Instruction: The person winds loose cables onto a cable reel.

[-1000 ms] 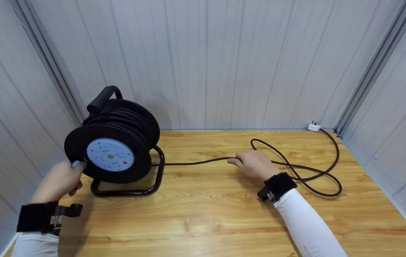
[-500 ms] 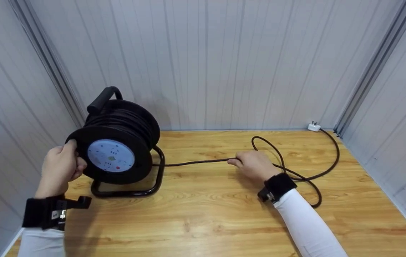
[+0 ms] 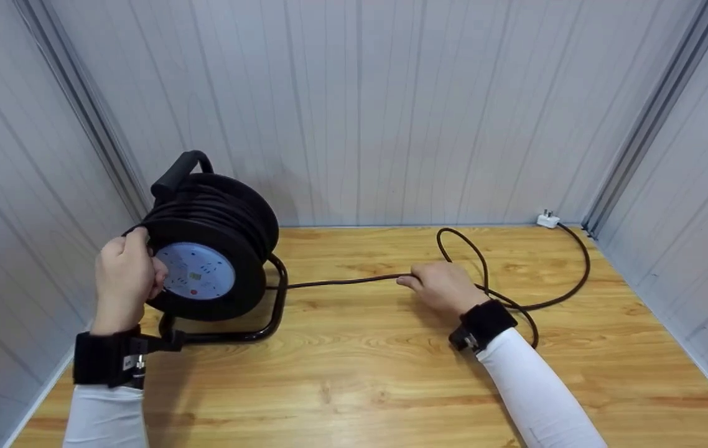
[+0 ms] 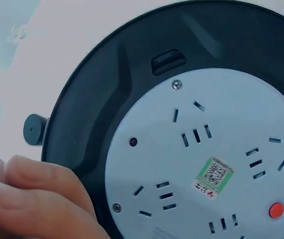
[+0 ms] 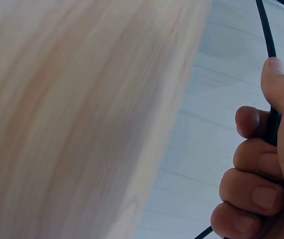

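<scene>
A black cable reel (image 3: 254,218) with a pale round socket panel (image 3: 201,274) stands on its tubular frame at the left. My left hand (image 3: 127,277) curls its fingers at the left rim of the reel's front disc; what lies inside the grip is hidden. In the left wrist view the socket panel (image 4: 201,149) shows slots, a red button (image 4: 276,210) and a green-edged label. My right hand (image 3: 444,287) grips the black cable (image 3: 341,282), which runs taut from the reel. The right wrist view shows the fingers curled round this cable (image 5: 267,30).
Beyond my right hand, the loose cable (image 3: 585,274) lies in loops on the wooden table (image 3: 354,386). It ends in a white plug (image 3: 547,220) by the back wall. Pale panelled walls (image 3: 354,112) border the table at the back and both sides.
My left hand has moved up and rightward along the disc's rim. The reel has turned clockwise, its red button shifting left. The loose cable loop has drawn in towards my right hand, which stays put.
</scene>
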Demonstrator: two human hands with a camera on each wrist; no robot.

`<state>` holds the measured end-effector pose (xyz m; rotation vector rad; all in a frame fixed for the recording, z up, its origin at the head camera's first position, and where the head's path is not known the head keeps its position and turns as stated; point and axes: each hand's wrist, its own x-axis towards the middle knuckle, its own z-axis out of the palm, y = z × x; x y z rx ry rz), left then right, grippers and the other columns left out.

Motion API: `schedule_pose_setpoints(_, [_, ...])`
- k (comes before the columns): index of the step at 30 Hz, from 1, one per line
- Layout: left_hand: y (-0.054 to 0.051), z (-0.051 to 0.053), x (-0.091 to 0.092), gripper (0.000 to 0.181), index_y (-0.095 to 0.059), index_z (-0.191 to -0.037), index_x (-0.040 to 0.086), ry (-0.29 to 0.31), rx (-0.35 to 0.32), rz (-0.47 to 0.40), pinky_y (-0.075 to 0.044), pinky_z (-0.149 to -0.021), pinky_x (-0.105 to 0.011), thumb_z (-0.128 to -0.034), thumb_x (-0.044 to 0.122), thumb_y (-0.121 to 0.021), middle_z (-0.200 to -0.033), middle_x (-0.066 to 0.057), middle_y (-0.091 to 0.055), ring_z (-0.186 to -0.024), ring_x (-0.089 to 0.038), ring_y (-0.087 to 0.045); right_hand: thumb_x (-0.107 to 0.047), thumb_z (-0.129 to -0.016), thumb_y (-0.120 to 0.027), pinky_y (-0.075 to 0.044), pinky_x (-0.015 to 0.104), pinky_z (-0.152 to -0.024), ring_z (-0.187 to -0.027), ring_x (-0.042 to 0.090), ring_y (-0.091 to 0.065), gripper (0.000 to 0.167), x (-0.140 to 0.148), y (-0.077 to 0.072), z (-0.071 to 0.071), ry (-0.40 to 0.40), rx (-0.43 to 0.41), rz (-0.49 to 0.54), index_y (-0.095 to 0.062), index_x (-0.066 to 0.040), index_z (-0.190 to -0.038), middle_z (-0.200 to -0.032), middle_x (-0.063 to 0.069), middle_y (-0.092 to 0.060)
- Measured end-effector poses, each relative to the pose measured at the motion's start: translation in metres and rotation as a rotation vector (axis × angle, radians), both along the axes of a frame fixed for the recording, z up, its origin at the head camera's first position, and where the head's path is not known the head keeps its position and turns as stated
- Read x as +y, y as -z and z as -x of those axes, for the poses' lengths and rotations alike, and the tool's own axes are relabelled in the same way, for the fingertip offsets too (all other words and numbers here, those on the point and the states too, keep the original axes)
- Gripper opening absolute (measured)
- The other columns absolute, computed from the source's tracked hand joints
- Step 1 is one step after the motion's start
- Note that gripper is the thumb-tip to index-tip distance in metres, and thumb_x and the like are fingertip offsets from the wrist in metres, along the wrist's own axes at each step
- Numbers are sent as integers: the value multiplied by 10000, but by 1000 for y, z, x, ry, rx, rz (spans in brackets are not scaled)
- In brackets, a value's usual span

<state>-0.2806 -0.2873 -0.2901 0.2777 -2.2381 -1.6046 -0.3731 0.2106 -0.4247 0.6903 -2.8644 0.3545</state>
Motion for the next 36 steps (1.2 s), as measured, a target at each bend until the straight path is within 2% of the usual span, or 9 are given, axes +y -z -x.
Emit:
schedule_pose_setpoints(2, [1,0,5,674,-551,-642,57,0,17,87,-421,-400,-298,-1175,404,-329,-459,-18,-558,-358,-155,-497,-555,-1147,-559,-401,383,-596,-596,163,-488,507,-1,1,1,-1,1,-4,-510,-201,-788,-656,-56,-436])
schedule_pose_setpoints(5, [2,-2,14,727,-546,-621,50,-2,31,238,-420,-455,-331,-1176,433,-274,-465,-45,-558,-386,-211,-533,-544,-1148,-567,-413,391,-601,-598,169,-493,503,-1,2,3,-6,2,-4,-509,-199,-786,-654,-51,-441])
schedule_pose_setpoints(8, [3,-4,25,649,-505,-738,53,-38,45,364,-421,-565,-383,-1172,463,-253,-581,-87,-576,-513,-285,-561,-534,-1149,-571,-434,410,-612,-600,181,-503,502,-1,2,4,-11,-4,-1,-514,-192,-785,-652,-45,-446])
schedule_pose_setpoints(11, [6,-5,35,546,-440,-842,65,-76,82,437,-373,-603,-422,-1181,457,-269,-729,-109,-496,-609,-301,-487,-532,-1149,-568,-464,432,-630,-615,188,-520,494,-1,4,4,-17,-9,-3,-525,-189,-797,-657,-42,-464])
schedule_pose_setpoints(13, [9,-5,40,496,-415,-889,76,-99,103,472,-348,-612,-429,-1186,451,-285,-786,-91,-430,-641,-292,-440,-534,-1149,-565,-481,446,-641,-624,191,-532,491,-2,5,4,-20,-15,-4,-532,-186,-805,-662,-39,-476])
schedule_pose_setpoints(16, [12,-5,45,482,-421,-906,78,-111,132,511,-339,-590,-436,-1191,447,-300,-772,-83,-419,-624,-301,-436,-538,-1151,-555,-498,463,-657,-637,197,-544,486,-4,6,4,-29,-16,-17,-545,-182,-820,-670,-33,-495])
schedule_pose_setpoints(22, [17,-4,55,479,-434,-907,78,-142,167,580,-353,-544,-455,-1196,442,-315,-733,-87,-443,-616,-358,-516,-511,-1151,-568,-511,487,-636,-629,197,-556,469,-7,6,4,-62,21,-30,-556,-179,-820,-662,-39,-489])
schedule_pose_setpoints(31, [23,0,73,465,-441,-908,79,-114,234,639,-340,-476,-431,-1203,423,-335,-678,-63,-444,-518,-318,-488,-472,-1168,-553,-523,488,-662,-648,197,-557,425,-5,4,-2,-96,0,-21,-560,-169,-869,-691,-35,-504])
schedule_pose_setpoints(36, [29,-1,85,449,-456,-917,68,-92,275,693,-338,-444,-410,-1208,391,-343,-643,-49,-441,-476,-287,-466,-473,-1168,-552,-511,476,-649,-626,195,-535,431,-1,4,-2,-64,-5,-24,-551,-173,-858,-675,-33,-485])
